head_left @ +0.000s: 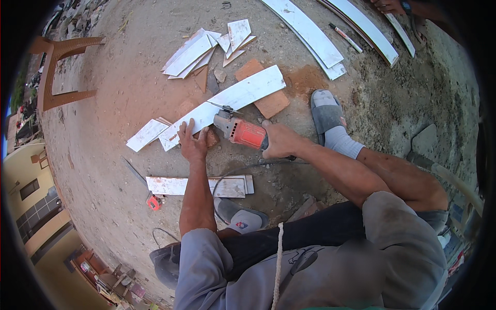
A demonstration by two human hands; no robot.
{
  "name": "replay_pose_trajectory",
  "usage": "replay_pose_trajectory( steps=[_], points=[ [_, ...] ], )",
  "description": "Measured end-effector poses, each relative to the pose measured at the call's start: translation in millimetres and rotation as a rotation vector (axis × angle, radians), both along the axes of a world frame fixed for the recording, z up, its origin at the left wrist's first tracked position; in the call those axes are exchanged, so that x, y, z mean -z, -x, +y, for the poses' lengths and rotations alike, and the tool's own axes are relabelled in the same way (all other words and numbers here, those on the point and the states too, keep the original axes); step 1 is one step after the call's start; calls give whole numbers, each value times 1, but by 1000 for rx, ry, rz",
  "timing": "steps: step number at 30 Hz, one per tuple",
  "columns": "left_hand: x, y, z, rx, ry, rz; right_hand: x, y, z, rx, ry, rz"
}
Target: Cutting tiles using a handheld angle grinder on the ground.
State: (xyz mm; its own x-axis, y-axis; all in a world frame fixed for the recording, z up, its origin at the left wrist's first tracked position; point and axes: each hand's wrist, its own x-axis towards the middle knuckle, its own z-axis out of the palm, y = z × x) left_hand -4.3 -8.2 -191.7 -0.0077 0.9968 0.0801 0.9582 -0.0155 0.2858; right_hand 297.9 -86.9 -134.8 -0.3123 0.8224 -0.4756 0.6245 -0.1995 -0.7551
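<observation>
The left hand (192, 145) presses flat, fingers spread, on the white tile strip (227, 103) close to the grinder (243, 132), which the right hand (278, 140) grips tight; a slip or kickback could bring the disc onto those fingers.

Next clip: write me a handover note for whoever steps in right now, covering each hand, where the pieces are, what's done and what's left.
Left hand: flat, pressing down the long white tile strip lying across the orange clay brick on the dirt ground.
Right hand: closed around the red-bodied angle grinder, disc at the strip's near edge.
Done: pile of white tile offcuts behind; more strips near the knees.
Left: this strip is not yet cut through.
</observation>
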Motion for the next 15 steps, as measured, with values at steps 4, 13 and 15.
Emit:
replay_pose_trajectory(
  steps=[4, 13, 15],
  points=[
    [1, 1, 1, -6, 1, -2, 2, -1, -2, 5, 8, -7],
    [0, -1, -1, -13, -3, -44, 2, -1, -1, -7, 25, -20],
    [0, -2, -1, 39, -59, 9, 7, 1, -1, -4, 18, -21]
  ],
)
